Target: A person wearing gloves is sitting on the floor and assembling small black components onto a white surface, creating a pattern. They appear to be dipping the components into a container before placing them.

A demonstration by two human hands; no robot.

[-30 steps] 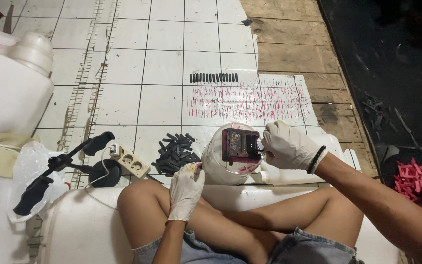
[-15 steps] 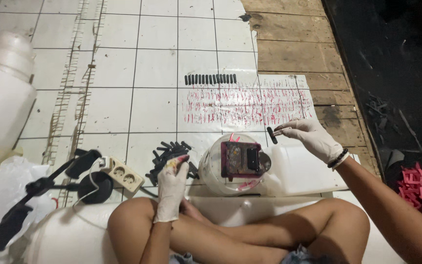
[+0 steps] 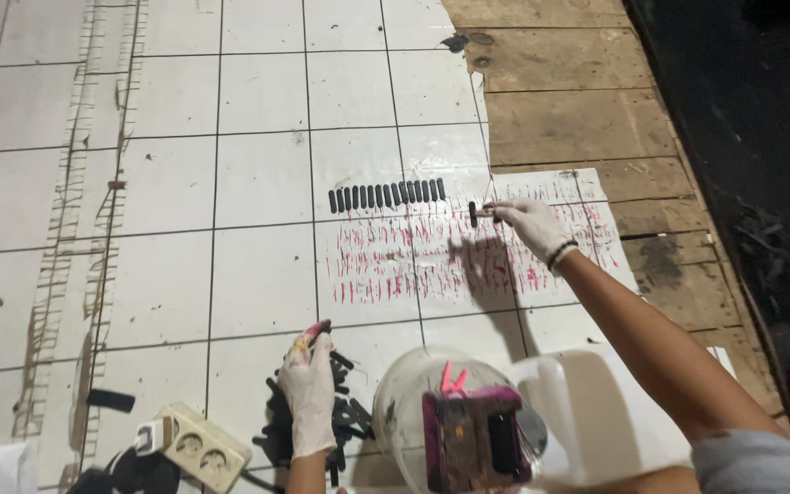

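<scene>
The gloved right hand (image 3: 525,222) is pinching a short black stick-shaped piece (image 3: 474,215) at its fingertips, holding it upright just right of a neat row of matching black pieces (image 3: 386,195) lying on the white tiled floor (image 3: 258,174). The gloved left hand (image 3: 308,393) is resting, loosely closed on nothing visible, on a loose pile of black pieces (image 3: 345,416). A careless placement could be knocking the row crooked.

head view, looking steeply down, tiled floor (image 3: 258,183) near
</scene>
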